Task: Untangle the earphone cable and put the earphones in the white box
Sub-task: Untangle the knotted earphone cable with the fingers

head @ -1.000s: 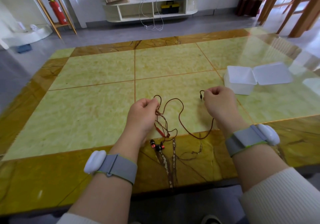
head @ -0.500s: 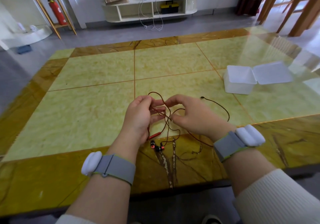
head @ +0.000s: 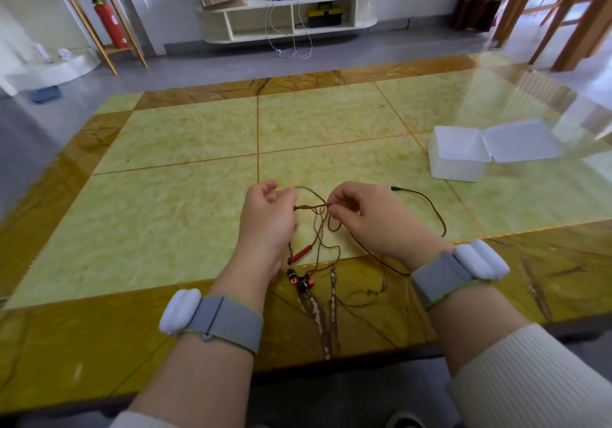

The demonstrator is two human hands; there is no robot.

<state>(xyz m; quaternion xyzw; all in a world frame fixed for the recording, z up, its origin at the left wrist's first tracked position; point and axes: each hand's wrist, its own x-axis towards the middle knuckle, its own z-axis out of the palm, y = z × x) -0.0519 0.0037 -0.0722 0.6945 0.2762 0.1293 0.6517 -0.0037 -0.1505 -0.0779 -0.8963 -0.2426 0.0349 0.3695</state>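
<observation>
A thin dark red earphone cable (head: 437,220) hangs tangled between my hands above the table's near edge. My left hand (head: 267,220) pinches one side of a twisted stretch of it, and my right hand (head: 371,217) pinches the other side, a short gap apart. Below them dangle the red inline remote (head: 300,254) and two red and black earbuds (head: 299,281), which lie on the table. The plug end (head: 394,189) lies on the table to the right of my right hand. The white box (head: 457,156) stands open at the right, lid (head: 520,142) folded back.
The yellow and amber marble table (head: 185,169) stretches wide to the left and far side. Wooden chair legs (head: 569,20) stand beyond the table's far right corner. A low white shelf (head: 288,13) and a red fire extinguisher (head: 109,20) stand by the far wall.
My right hand let the plug end drop onto the table, moved left to the tangle and took hold of it. Both hands have since drawn slightly apart, stretching a twisted piece.
</observation>
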